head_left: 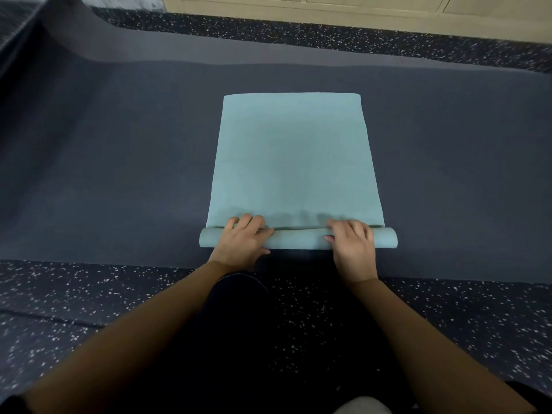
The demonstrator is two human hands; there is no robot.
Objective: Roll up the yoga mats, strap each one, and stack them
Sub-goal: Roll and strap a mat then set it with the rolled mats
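Speckled dark rubber floor [89,294] carries a wide slate-blue mat [119,159] spread across the view, and on that lies the teal mat [294,156], the piece being worked. Its near end is already wound into a slim roll [298,239], whose long axis runs left to right across the person's front. The flat remainder stretches straight away from the roll toward the far edge, so most of the length looks unrolled, and this seems an early stage of the first step. The left hand [243,240] and right hand [352,240] sit apart on the roll, each a little in from its own end. Their fingers curve over the top toward the flat sheet, with thumbs on the near side. Both hands are about equally near. The next push should go directly forward, away from the body, with even pressure so the ends stay square. No strap shows anywhere. Beyond the slate-blue mat, more speckled floor meets a pale beige cabinet base [298,10].
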